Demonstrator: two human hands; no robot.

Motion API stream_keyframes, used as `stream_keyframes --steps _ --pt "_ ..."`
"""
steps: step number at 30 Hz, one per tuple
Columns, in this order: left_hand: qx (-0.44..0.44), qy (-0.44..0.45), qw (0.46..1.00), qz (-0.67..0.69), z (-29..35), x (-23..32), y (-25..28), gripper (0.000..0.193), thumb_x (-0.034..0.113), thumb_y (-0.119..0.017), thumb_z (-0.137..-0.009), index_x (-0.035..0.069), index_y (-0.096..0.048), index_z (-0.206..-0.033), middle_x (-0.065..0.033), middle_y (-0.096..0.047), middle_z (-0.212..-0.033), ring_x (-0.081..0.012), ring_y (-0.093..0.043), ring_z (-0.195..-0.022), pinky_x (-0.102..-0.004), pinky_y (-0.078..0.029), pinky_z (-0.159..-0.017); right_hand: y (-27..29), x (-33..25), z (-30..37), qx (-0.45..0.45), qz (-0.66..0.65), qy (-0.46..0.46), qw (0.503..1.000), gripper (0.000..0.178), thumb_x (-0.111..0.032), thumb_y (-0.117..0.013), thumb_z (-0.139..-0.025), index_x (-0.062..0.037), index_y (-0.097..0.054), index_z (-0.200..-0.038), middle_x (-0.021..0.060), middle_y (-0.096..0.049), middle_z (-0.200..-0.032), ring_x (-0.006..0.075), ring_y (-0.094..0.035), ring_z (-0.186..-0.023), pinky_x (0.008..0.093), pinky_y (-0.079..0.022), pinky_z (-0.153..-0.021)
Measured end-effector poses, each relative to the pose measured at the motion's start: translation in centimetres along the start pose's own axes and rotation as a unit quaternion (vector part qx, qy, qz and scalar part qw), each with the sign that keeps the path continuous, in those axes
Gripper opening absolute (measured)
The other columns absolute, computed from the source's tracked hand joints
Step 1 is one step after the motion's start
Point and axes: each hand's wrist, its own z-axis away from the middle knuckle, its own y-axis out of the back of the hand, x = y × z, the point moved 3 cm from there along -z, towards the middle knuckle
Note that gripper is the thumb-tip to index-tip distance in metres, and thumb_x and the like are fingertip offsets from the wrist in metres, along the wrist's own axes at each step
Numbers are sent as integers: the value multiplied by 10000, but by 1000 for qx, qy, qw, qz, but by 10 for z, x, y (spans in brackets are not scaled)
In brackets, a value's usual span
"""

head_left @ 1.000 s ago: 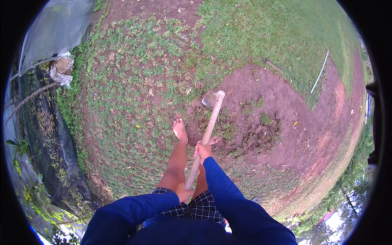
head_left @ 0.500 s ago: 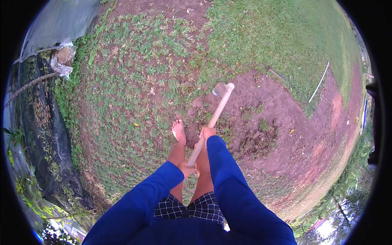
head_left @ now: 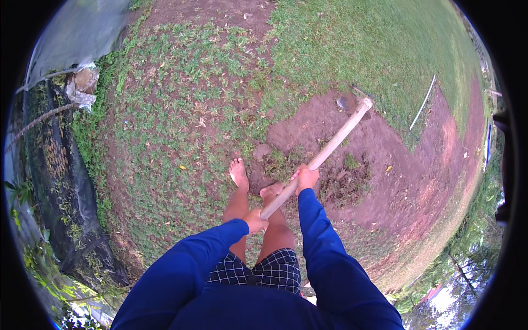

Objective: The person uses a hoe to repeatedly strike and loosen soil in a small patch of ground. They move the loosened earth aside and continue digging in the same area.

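Observation:
A hoe (head_left: 339, 136) with a pale wooden handle slants from between my legs out to the far right. Near the handle's lower end, my left hand (head_left: 255, 220) is closed around the wood. Farther up, my right hand (head_left: 307, 178) wraps the shaft. The hoe's head is at the far end, over bare brown soil (head_left: 300, 122); its dark blade is only partly visible, and I cannot tell whether it touches the ground. My bare feet (head_left: 238, 173) stand on the weedy ground, the right one partly behind the handle.
Low weeds (head_left: 165, 126) cover the ground on the left, and short grass (head_left: 379, 49) lies at the far right. A thin white stick (head_left: 422, 103) rests at the grass edge. Dark netting (head_left: 69, 181) runs along the left, beside a crumpled wrapped bundle (head_left: 83, 87).
The hoe's head has swung to the right and farther out, and the handle slants more. My right hand has moved right with it; my left hand has shifted slightly.

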Motion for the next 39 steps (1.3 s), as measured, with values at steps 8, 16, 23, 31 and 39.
stream_keyframes --steps 8,16,23,31,39 --pt "60 226 961 145 0 -57 -38 118 73 -642 -737 24 -547 -789 -44 -523 -549 -132 -480 -386 -312 -387 -333 -4 143 -20 -70 226 -194 952 44 -21 -558 -802 -8 -543 -762 85 -538 -560 174 -518 -420 345 -438 -369" --pt "33 163 966 196 85 -66 -58 153 30 -632 -748 49 -512 -843 -33 -492 -563 -111 -447 -385 -292 -367 -331 18 121 47 -79 122 -149 978 87 -19 -564 -810 -20 -487 -850 74 -500 -566 180 -499 -390 340 -427 -334" --pt "44 -37 998 41 -45 -2 13 151 87 -659 -733 25 -539 -801 -39 -526 -575 -143 -486 -379 -304 -389 -334 -34 -1 -47 13 36 23 999 77 -28 -553 -775 -6 -494 -731 80 -494 -547 180 -483 -371 346 -419 -331" --pt "112 275 937 183 51 -66 -50 95 54 -621 -766 28 -530 -758 -41 -487 -539 -130 -460 -384 -309 -354 -318 -6 188 19 -154 221 -218 938 109 -58 -577 -816 -1 -545 -729 80 -524 -565 188 -517 -427 353 -455 -391" --pt "2 192 972 136 76 -49 -49 95 55 -623 -778 52 -534 -811 -29 -495 -559 -109 -461 -401 -273 -372 -333 2 94 49 -90 110 -153 978 139 -71 -567 -817 -24 -516 -696 69 -505 -552 178 -502 -410 342 -427 -359"
